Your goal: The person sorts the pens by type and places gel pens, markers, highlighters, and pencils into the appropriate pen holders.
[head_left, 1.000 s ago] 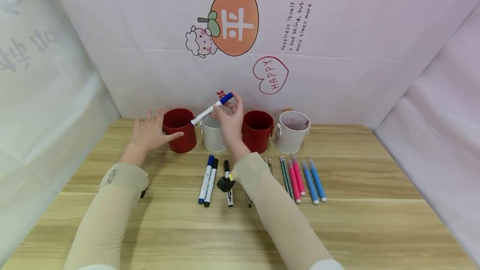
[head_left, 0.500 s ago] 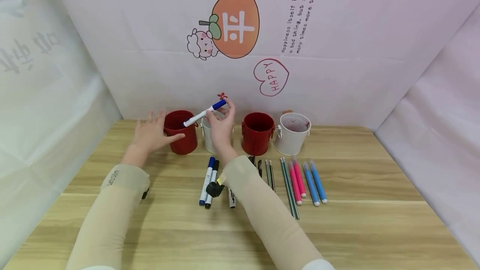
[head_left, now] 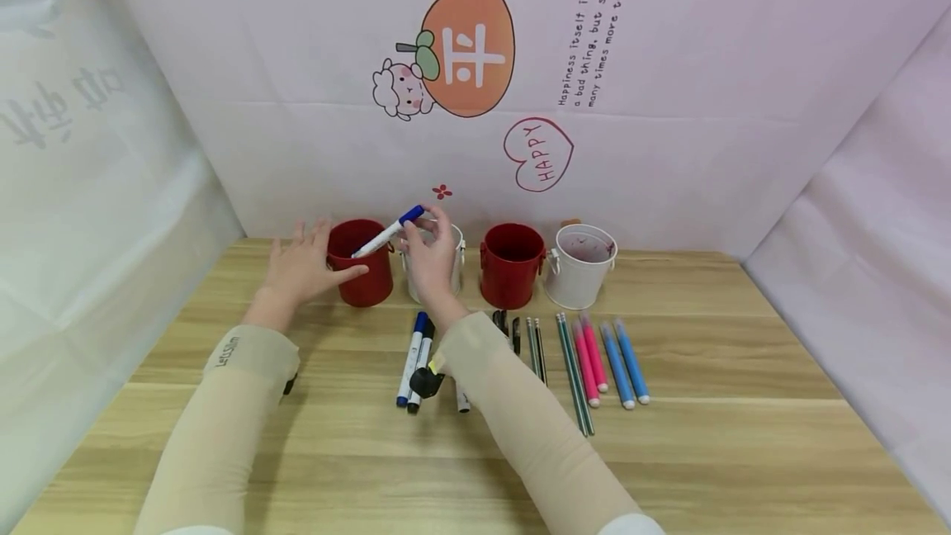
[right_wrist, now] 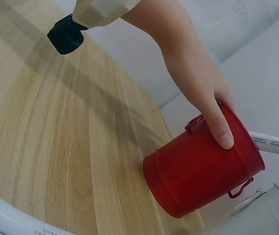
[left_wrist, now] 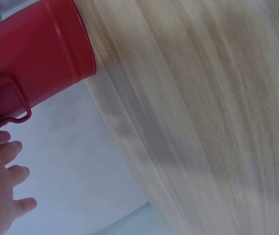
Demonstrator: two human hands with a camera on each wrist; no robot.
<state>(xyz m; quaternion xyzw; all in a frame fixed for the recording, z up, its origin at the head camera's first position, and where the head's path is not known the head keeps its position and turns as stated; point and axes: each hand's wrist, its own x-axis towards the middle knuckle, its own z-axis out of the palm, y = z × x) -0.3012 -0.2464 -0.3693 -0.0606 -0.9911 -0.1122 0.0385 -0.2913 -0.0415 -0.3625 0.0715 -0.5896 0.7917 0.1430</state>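
My left hand [head_left: 295, 272] rests against the left red bucket [head_left: 366, 283]. Its fingers are straight and spread at the far left side, and the thumb [right_wrist: 221, 131] lies along the front wall. In the left wrist view, those fingers [left_wrist: 16, 174] stick out beyond the bucket's handle. Between thumb and fingertips, my right hand [head_left: 432, 261] pinches a whiteboard marker [head_left: 377, 239] with a blue cap. The marker slants, cap end up to the right, its lower end at the bucket's mouth. Behind the right hand, a white bucket [head_left: 455, 271] is partly hidden.
Further right stand another red bucket [head_left: 513, 279] and a white bucket [head_left: 578, 279]. In front lie whiteboard markers [head_left: 411, 362], black pens [head_left: 516, 335], dark green pencils [head_left: 575, 378], pink felt pens [head_left: 589, 362] and blue felt pens [head_left: 620, 366]. A printed cloth [head_left: 639, 163] hangs behind the buckets.
My right hand has moved left and down with the marker, bringing its lower end from beside the left red bucket to over its mouth. The left hand has stayed on the bucket.
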